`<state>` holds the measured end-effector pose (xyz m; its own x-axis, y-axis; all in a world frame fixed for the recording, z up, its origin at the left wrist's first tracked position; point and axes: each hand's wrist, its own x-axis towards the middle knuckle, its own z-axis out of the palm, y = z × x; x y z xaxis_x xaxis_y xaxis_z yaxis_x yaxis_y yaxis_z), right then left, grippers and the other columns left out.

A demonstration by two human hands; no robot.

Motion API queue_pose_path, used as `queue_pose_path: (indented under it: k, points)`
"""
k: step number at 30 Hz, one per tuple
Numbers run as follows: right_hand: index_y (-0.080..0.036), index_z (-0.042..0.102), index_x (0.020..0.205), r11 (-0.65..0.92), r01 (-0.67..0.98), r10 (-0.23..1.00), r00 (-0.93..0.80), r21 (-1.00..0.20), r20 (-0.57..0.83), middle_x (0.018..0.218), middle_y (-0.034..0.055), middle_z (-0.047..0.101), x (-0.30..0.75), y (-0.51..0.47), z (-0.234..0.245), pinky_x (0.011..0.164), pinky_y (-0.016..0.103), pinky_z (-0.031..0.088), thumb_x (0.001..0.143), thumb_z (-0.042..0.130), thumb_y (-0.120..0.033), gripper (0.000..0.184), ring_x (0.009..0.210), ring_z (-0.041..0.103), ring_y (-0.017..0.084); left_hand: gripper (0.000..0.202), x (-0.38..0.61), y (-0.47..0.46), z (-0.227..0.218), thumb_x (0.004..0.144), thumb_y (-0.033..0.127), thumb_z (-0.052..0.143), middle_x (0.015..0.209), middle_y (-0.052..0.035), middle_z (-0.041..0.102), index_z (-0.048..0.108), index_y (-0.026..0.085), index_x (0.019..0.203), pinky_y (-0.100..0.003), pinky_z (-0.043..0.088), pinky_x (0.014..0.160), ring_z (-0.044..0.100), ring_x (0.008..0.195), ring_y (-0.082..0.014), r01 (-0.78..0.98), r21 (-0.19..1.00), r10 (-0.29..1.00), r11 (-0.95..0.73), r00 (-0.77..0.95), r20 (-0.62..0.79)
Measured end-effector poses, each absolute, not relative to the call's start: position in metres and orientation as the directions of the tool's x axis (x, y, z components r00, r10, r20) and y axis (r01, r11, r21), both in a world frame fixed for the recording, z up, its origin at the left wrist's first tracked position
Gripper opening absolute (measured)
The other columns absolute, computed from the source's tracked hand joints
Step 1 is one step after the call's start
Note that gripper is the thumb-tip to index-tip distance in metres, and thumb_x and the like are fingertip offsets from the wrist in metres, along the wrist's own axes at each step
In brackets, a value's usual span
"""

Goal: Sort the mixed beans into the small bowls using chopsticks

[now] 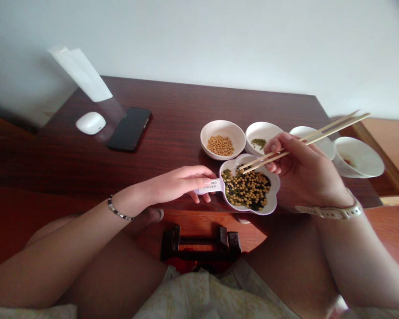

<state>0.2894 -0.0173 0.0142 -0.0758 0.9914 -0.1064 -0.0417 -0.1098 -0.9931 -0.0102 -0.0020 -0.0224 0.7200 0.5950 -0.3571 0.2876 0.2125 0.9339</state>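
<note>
Over the near edge of the table [173,133], the left hand [179,184] pinches the labelled handle [208,186] of a scalloped dish [275,188], thumb and fingers pressed together to steady it. The right hand [299,166] holds chopsticks [319,137] in a firm pen-like grip, their tips reaching inside the dish's far rim, at the edge of a mix of soybeans and green bits [248,190]. Just beyond sit a bowl of soybeans [221,128] and a bowl of green beans [261,128].

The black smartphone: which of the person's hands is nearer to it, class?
Left hand: below and right of the black smartphone; right hand: much farther right.
</note>
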Motion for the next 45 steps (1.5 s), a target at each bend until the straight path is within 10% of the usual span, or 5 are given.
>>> queue_pose_path:
  k: [37,45]
  points:
    - [-0.027,0.073,0.086,0.130,-0.067,0.981,0.155,-0.989,0.119,0.080,-0.0006,0.070,0.287,-0.012,-0.002,0.057,0.020,0.061,0.104,0.077,-0.049,0.029,0.068,0.072,0.013,0.036,-0.010,-0.002,-0.016,0.113,0.047,0.059,0.121,-0.0104,0.081,0.070,0.020,0.135,-0.034,0.060,0.086,0.078,0.096,-0.0228,0.312,0.935,0.593,0.168,0.726,-0.349]
    - [-0.024,0.073,0.087,0.120,0.288,0.990,0.040,-0.950,0.137,0.074,0.0031,0.073,0.303,-0.011,0.000,0.056,0.026,0.057,0.107,0.071,-0.057,0.039,0.064,0.072,0.017,0.037,-0.009,-0.002,-0.019,0.113,0.047,0.060,0.119,-0.0098,0.082,0.069,0.020,0.136,-0.033,0.060,0.084,0.077,0.094,-0.0220,0.305,0.935,0.595,0.180,0.723,-0.350]
